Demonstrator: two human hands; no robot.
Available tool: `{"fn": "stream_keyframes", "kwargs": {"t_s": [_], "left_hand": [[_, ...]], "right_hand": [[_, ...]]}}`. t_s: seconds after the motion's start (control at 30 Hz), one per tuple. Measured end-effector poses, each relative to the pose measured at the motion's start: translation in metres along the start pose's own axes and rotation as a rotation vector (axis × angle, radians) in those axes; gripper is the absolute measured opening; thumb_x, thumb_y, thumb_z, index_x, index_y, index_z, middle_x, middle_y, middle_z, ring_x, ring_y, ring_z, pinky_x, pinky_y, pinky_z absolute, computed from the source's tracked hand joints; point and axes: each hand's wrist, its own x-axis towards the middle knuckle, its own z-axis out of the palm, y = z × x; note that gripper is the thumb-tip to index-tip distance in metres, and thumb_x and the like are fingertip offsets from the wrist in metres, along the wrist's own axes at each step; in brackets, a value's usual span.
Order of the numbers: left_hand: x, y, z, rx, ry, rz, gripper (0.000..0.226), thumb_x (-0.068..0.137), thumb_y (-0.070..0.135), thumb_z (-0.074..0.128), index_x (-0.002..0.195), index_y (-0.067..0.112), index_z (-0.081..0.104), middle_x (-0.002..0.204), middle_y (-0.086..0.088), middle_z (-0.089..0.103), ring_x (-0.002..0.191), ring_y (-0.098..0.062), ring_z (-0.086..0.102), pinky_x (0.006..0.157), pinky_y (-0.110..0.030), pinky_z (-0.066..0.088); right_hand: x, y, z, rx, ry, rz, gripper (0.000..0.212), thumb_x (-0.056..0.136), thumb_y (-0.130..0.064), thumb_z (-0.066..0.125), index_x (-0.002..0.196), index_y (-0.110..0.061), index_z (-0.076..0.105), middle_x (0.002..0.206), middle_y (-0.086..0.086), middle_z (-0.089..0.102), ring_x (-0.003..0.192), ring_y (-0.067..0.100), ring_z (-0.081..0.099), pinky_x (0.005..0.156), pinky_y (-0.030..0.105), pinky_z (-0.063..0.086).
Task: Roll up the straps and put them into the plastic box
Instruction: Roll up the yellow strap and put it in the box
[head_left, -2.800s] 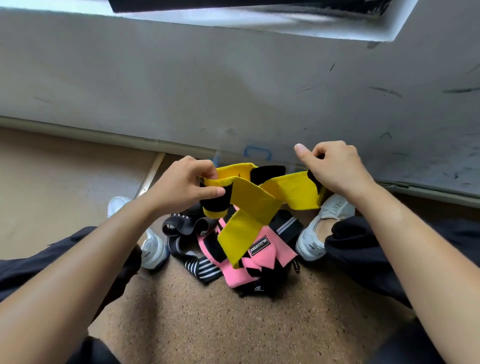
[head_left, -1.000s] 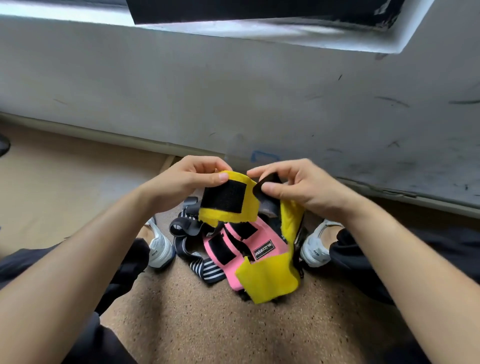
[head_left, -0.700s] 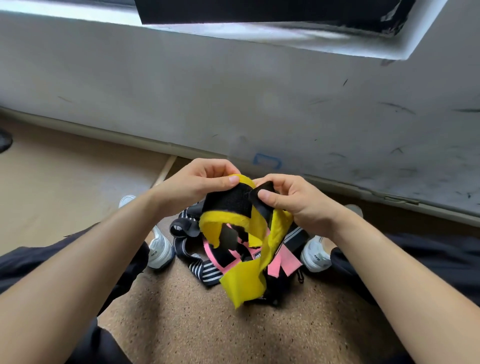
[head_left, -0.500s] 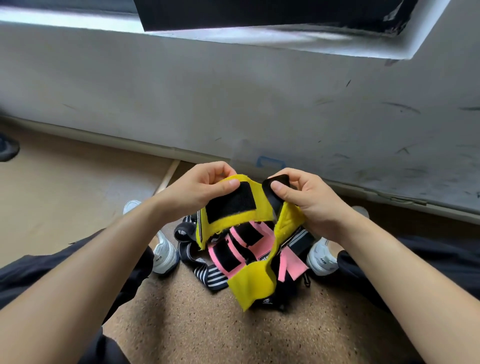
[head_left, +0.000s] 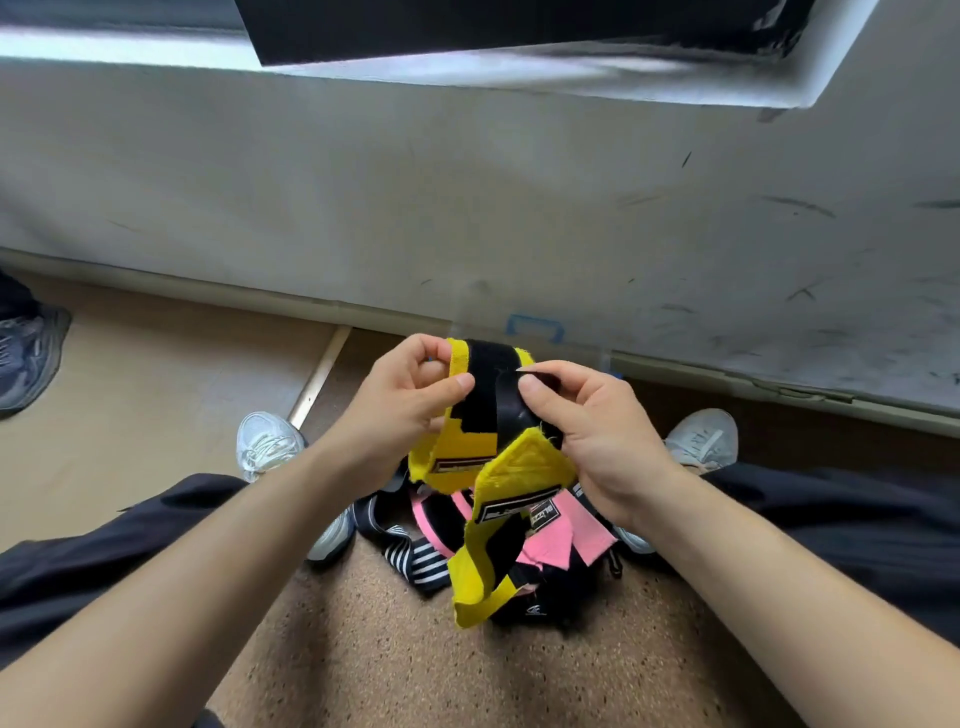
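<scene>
Head view: the yellow strap (head_left: 460, 447) is held up in the air between both hands, over the pile on the floor. Its top shows a black fastener patch, and its loose tail hangs down in a fold with a black label across it. The left hand (head_left: 400, 402) pinches the strap's upper left edge between thumb and curled fingers. The right hand (head_left: 597, 431) pinches the black tab at the strap's upper right with thumb and forefinger. Under the strap lie a pink strap (head_left: 569, 538) and, to its lower left, a black-and-white striped strap (head_left: 418, 558), tangled together on the cork floor (head_left: 363, 649). Just beyond the strap, against the scuffed wall (head_left: 467, 208), stands what looks like a clear box (head_left: 535, 328) with a blue clasp, faint. A white shoe (head_left: 267, 444) sits left of the strap and another (head_left: 701, 439) right. A grey shoe (head_left: 26, 353) is well apart at far left.
</scene>
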Motion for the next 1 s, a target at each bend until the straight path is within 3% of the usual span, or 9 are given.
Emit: {"fn": "stream_keyframes", "kwargs": {"t_s": [0.07,0.17,0.27,0.33,0.43,0.57,0.7,0.8,1.0], "left_hand": [[-0.006,-0.001,0.009,-0.040,-0.022,-0.025,0.015,0.101,0.006,0.060,0.114,0.009,0.055,0.102,-0.013,0.073,0.095,-0.029,0.069,0.086,-0.055,0.050],[-0.012,-0.004,0.020,-0.096,-0.059,-0.020,0.013,0.102,0.005,0.058,0.113,0.009,0.053,0.101,-0.008,0.076,0.095,-0.025,0.073,0.092,-0.052,0.055],[-0.014,-0.006,0.026,-0.075,-0.060,-0.018,0.009,0.102,0.007,0.058,0.108,0.013,0.055,0.090,-0.002,0.073,0.084,-0.020,0.069,0.081,-0.046,0.056],[-0.015,-0.006,0.028,-0.071,-0.064,-0.025,0.009,0.102,0.009,0.060,0.104,0.015,0.054,0.078,0.000,0.060,0.067,-0.015,0.053,0.068,-0.038,0.047],[-0.016,-0.004,0.030,-0.102,-0.075,-0.035,0.018,0.096,0.014,0.067,0.107,0.014,0.052,0.085,-0.013,0.046,0.074,-0.029,0.037,0.066,-0.040,0.037],[-0.020,-0.001,0.036,-0.156,-0.070,-0.031,0.021,0.092,0.017,0.068,0.104,0.015,0.052,0.091,-0.013,0.053,0.082,-0.033,0.042,0.074,-0.051,0.038],[-0.022,-0.001,0.039,-0.142,-0.066,-0.015,0.011,0.101,0.009,0.060,0.106,0.013,0.051,0.082,0.003,0.069,0.079,-0.020,0.063,0.073,-0.045,0.054],[-0.023,0.000,0.042,-0.155,-0.046,-0.019,0.016,0.098,0.013,0.066,0.107,0.013,0.052,0.088,-0.004,0.063,0.085,-0.029,0.051,0.076,-0.049,0.046],[-0.022,0.002,0.048,-0.153,0.000,-0.014,0.013,0.100,0.005,0.060,0.103,0.015,0.052,0.075,0.002,0.055,0.062,-0.009,0.047,0.065,-0.031,0.046]], "right_hand": [[-0.003,0.001,0.003,-0.068,0.074,-0.122,0.013,0.095,-0.007,0.068,0.097,-0.017,0.076,0.088,0.002,0.079,0.086,0.014,0.073,0.078,0.028,0.058],[-0.005,0.002,0.004,-0.212,0.152,-0.263,0.011,0.092,-0.010,0.074,0.093,-0.021,0.076,0.086,0.003,0.078,0.083,0.011,0.072,0.078,0.028,0.059],[-0.005,0.000,0.000,-0.376,0.217,-0.391,0.007,0.091,-0.014,0.076,0.092,-0.021,0.075,0.080,-0.005,0.073,0.077,0.002,0.066,0.073,0.019,0.053],[-0.004,-0.001,-0.002,-0.424,0.244,-0.446,0.011,0.091,-0.014,0.077,0.090,-0.024,0.073,0.078,-0.009,0.070,0.073,-0.001,0.064,0.070,0.015,0.049],[-0.002,0.003,-0.004,-0.454,0.269,-0.496,0.020,0.090,-0.014,0.078,0.089,-0.032,0.070,0.079,-0.011,0.068,0.071,-0.001,0.061,0.070,0.015,0.046],[-0.001,0.008,-0.004,-0.511,0.321,-0.558,0.017,0.090,-0.017,0.077,0.091,-0.031,0.069,0.082,-0.008,0.068,0.074,0.002,0.062,0.071,0.017,0.048],[0.000,0.008,-0.004,-0.498,0.328,-0.572,0.010,0.092,-0.018,0.075,0.093,-0.026,0.070,0.084,-0.004,0.069,0.078,0.007,0.064,0.073,0.019,0.049],[-0.001,0.007,-0.003,-0.535,0.330,-0.584,0.008,0.093,-0.019,0.074,0.094,-0.026,0.070,0.086,-0.005,0.069,0.081,0.008,0.065,0.074,0.019,0.050],[0.003,0.006,-0.003,-0.599,0.357,-0.636,0.004,0.093,-0.020,0.073,0.096,-0.017,0.073,0.088,-0.003,0.068,0.083,0.010,0.066,0.073,0.019,0.051]]}}
